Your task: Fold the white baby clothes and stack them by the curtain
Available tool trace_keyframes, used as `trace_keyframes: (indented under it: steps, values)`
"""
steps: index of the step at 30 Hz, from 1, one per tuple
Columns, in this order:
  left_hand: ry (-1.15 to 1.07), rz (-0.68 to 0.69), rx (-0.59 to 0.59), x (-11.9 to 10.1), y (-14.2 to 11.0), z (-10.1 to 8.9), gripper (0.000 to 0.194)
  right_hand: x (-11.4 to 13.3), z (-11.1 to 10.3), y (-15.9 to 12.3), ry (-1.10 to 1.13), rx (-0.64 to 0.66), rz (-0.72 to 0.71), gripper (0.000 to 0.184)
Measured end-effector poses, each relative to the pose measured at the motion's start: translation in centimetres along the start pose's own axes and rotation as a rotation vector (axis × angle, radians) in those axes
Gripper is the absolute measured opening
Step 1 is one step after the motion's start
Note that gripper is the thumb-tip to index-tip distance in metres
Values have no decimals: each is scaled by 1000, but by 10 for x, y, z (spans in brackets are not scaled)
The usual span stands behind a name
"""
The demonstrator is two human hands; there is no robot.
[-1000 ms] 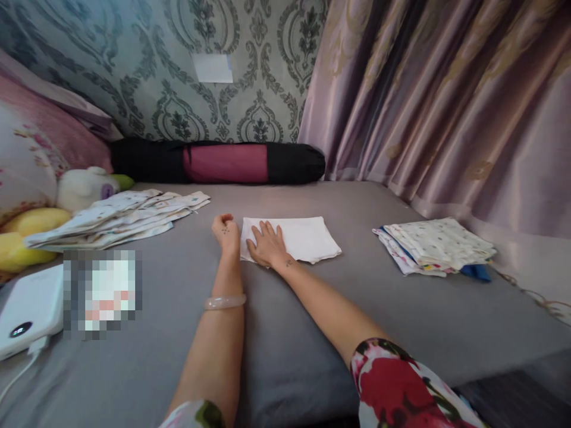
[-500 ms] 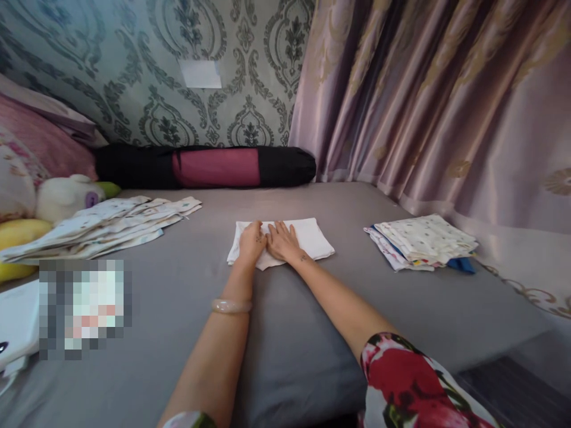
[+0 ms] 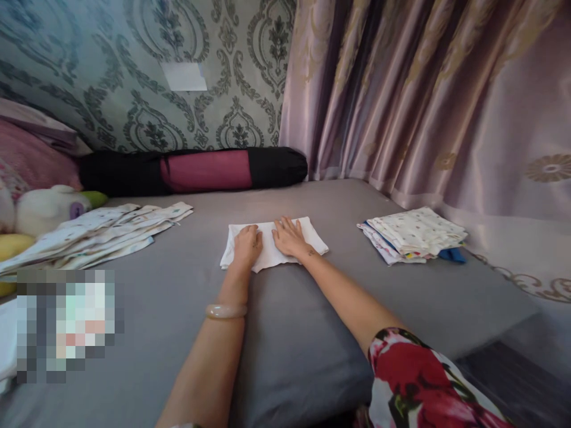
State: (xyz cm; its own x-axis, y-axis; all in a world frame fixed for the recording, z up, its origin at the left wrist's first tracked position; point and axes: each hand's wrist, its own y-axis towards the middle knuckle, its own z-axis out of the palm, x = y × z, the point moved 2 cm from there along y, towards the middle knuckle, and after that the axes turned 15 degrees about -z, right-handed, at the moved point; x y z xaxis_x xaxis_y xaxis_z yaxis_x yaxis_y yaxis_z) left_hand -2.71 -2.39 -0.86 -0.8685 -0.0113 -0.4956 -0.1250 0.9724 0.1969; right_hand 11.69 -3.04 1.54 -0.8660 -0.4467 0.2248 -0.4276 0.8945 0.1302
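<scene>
A white folded cloth (image 3: 267,238) lies flat on the grey bed sheet in the middle of the view. My left hand (image 3: 248,244) rests palm down on its left part, fingers close together and slightly bent. Spread wider, the fingers of my right hand (image 3: 289,236) lie flat on the cloth right of centre. Neither hand grips anything. A small corner of the cloth pokes out at the near edge between the wrists. On my left forearm sits a pale bangle (image 3: 226,311).
To the right stands a stack of folded printed clothes (image 3: 414,232). Several printed garments (image 3: 111,235) lie spread at the left, beside a white plush toy (image 3: 47,209). A long black and maroon bag (image 3: 205,170) lies along the wall. Curtains (image 3: 401,89) hang at the right.
My hands have moved apart across the white cloth, the left one leftward and the right one slightly rightward. The whole view has shifted a little.
</scene>
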Motion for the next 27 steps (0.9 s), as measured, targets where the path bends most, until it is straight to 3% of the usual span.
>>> trace_keyframes:
  steps: [9, 13, 16, 19, 22, 27]
  values:
    - [180, 22, 42, -2, -9, 10, 45, -14, 11, -6, -33, -10, 23, 55]
    - [226, 35, 63, -2, -7, 8, 45, -23, 3, -4, 59, 57, 22, 56]
    - [246, 52, 138, 1, -2, 4, 49, -36, -10, -10, 21, 17, 29, 56]
    - [276, 103, 193, 11, 3, -4, 52, -51, -16, -21, -55, -3, 56, 56]
    - [319, 79, 115, 30, 9, -11, 50, -59, -13, -31, -54, -11, 68, 57]
    - [308, 38, 111, 56, 17, -4, 56, -62, -7, -36, -31, -66, 62, 56]
